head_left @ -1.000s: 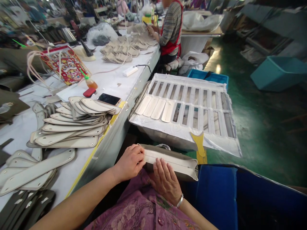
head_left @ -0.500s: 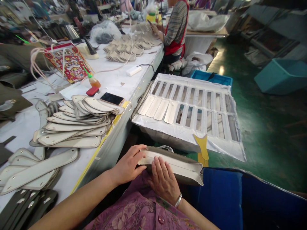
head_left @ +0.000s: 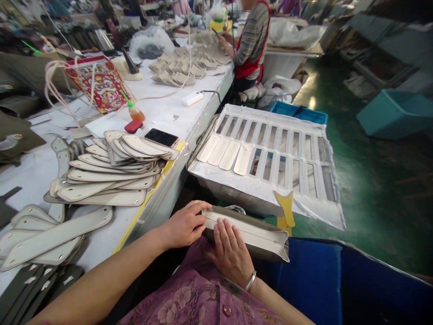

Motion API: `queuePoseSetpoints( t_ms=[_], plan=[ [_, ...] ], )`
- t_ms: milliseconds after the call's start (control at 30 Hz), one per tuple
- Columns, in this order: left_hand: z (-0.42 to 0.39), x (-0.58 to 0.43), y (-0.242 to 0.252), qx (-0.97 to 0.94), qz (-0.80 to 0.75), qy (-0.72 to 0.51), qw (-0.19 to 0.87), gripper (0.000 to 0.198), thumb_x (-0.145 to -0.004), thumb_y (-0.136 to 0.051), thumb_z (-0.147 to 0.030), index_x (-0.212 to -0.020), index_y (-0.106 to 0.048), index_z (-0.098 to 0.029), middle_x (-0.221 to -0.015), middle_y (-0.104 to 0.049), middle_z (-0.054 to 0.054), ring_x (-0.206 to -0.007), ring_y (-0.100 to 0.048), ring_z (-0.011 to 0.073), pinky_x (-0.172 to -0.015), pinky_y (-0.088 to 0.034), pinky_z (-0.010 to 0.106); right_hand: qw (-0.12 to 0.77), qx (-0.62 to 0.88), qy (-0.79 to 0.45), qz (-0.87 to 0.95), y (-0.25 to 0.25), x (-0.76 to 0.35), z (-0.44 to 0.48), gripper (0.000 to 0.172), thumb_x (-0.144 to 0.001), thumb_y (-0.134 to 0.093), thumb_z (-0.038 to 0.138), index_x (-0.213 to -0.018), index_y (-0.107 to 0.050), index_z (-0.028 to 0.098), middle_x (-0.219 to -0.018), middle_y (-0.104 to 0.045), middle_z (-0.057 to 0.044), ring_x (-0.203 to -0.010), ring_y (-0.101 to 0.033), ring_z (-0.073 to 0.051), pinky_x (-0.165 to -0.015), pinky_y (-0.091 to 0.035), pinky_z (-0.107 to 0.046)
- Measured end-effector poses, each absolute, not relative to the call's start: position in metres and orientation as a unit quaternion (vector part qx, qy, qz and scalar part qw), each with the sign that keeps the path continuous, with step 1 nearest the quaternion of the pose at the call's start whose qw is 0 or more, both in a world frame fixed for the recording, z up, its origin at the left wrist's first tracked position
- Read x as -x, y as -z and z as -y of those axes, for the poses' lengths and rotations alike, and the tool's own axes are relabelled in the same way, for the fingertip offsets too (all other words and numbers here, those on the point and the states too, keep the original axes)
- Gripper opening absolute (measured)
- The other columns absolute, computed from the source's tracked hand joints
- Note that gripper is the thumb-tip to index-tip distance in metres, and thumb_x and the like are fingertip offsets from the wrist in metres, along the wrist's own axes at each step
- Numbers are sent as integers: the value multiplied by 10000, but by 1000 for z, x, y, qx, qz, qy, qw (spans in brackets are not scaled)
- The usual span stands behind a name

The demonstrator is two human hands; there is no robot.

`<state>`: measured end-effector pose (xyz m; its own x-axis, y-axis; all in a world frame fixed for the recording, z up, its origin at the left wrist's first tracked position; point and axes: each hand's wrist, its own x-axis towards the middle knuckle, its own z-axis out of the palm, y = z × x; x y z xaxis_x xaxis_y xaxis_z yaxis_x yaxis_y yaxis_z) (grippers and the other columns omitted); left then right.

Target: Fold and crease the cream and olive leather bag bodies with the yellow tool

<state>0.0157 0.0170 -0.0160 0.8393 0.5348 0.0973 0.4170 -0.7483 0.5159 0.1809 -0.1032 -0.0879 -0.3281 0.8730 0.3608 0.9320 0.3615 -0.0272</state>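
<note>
The person's left hand (head_left: 190,224) is gripping the left end of a boxy olive-grey piece with a long cream panel (head_left: 262,237), fingers curling over the edge. The right hand (head_left: 232,253) is lying flat on the panel, fingers straight and together, clasping nothing; its thumb is not showing clearly. The piece is sitting just in front of the purple flowered shirt (head_left: 182,303), its cream side facing up.

To smooth the panel well, the palm should probably be pressing evenly along the dark centre line, with the left grip bracing the end so that the walls are not buckling.

Beyond, a white cloth-covered slatted rack (head_left: 306,208) is bearing four cream rounded strips (head_left: 223,154) and hemming in the far side. A forked yellow flat piece (head_left: 286,208) and a deep blue container (head_left: 307,275) are crowding the right end. Leftward, cream straps with metal eyelets (head_left: 104,197) are fanning across the white table (head_left: 165,115), near a black-screened phone (head_left: 161,137).
</note>
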Motion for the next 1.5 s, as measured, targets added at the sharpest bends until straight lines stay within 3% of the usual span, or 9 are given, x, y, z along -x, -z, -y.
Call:
queuePoseSetpoints(
  t_ms=[433, 667, 800, 867, 967, 1033, 1133, 1300, 1500],
  plan=[
    [-20, -16, 16, -903, -285, -109, 303, 165, -749, -502, -82, -881, -553, -166, -1357, -376, 117, -1237, -384, 231, -1021, -364, 388, 122, 545, 60, 828, 74, -157, 83, 751, -769, -565, 490, -1314, -377, 9, -1421, -285, -181, -1312, -224, -333, -1058, -252, -452],
    [-15, -22, 15, -916, -250, -50, 310, 575, -780, -468, -82, -1320, -315, -208, -1432, -286, 105, -1313, -272, 176, -1074, -273, 376, 144, 620, 82, 767, 74, -242, 140, 773, -768, -529, 564, -1324, -374, 50, -1400, -335, -170, -1304, -260, -302, -1061, -243, -452],
    [-24, -27, 16, -942, -236, 36, 237, 688, -764, -594, -269, -1363, -257, -243, -1435, -308, 92, -1341, -196, 243, -1074, -172, 491, 136, 632, 100, 757, 70, -264, 157, 776, -760, -547, 552, -1318, -376, 42, -1389, -351, -182, -1294, -279, -304, -1068, -231, -449],
    [-26, -39, 15, -954, -223, 70, 190, 776, -702, -665, -367, -1356, -269, -228, -1405, -362, 111, -1328, -225, 283, -1054, -98, 565, 156, 629, 112, 753, 62, -263, 159, 731, -774, -545, 526, -1303, -396, 43, -1364, -390, -184, -1277, -310, -304, -1061, -241, -452],
    [-21, -66, 11, -964, -189, 105, 156, 892, -611, -730, -442, -1337, -293, -164, -1365, -398, 184, -1269, -342, 309, -1034, -89, 588, 239, 625, 112, 734, 47, -261, 169, 447, -818, -554, 358, -1179, -524, 95, -1176, -577, -148, -1137, -479, -267, -983, -343, -424],
    [-16, -84, 9, -964, -173, 122, 159, 959, -563, -756, -456, -1334, -290, -128, -1364, -381, 220, -1251, -367, 320, -1031, -169, 548, 294, 637, 53, 710, 42, -262, 180, 189, -839, -526, 279, -935, -627, 151, -880, -668, -83, -876, -594, -204, -812, -443, -342],
    [-11, -102, 10, -962, -154, 135, 179, 1008, -543, -758, -478, -1340, -275, -93, -1382, -342, 235, -1267, -338, 329, -1019, -259, 464, 319, 697, -176, 618, 51, -258, 191, 333, -873, -448, 367, -633, -590, 185, -579, -600, -18, -550, -548, -131, -540, -417, -250],
    [-11, -105, 20, -963, -152, 112, 193, 1022, -527, -755, -497, -1336, -283, -88, -1372, -364, 218, -1242, -367, 332, -1009, -286, 424, 392, 668, -550, 311, 87, -235, 174, 545, -791, -412, 624, -643, -614, 140, -517, -605, -30, -419, -508, -111, -407, -362, -215],
    [-13, -102, 21, -961, -154, 107, 204, 980, -533, -769, -457, -1318, -300, -108, -1347, -401, 198, -1199, -413, 325, -975, -327, 413, 466, 638, -588, 172, 87, -212, 150, 646, -598, -547, 724, -712, -642, 95, -580, -656, -76, -374, -512, -102, -335, -330, -189]
  ],
)
